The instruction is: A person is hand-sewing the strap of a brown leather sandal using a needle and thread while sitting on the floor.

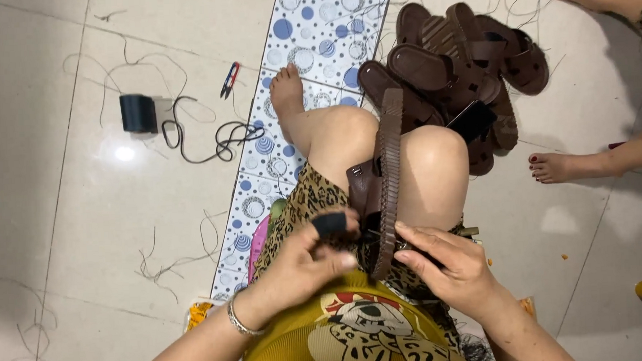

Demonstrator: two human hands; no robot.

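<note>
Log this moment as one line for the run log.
left hand: pinching at sandal edge, dark cover on one finger | right hand: steadying brown sandal on lap | nearby: sandal pile, thread spool, snips

One dark screen, one scrap of wrapper

A flat black rectangle that looks like a phone (471,120), its screen dark, lies tilted on the heap of brown sandals (467,58), well beyond the right hand (451,265) and a little to its right. A crumpled orange-and-yellow wrapper (196,314) shows on the floor just left of the left hand's (303,264) wrist. I can make out no labels or signs.
</note>
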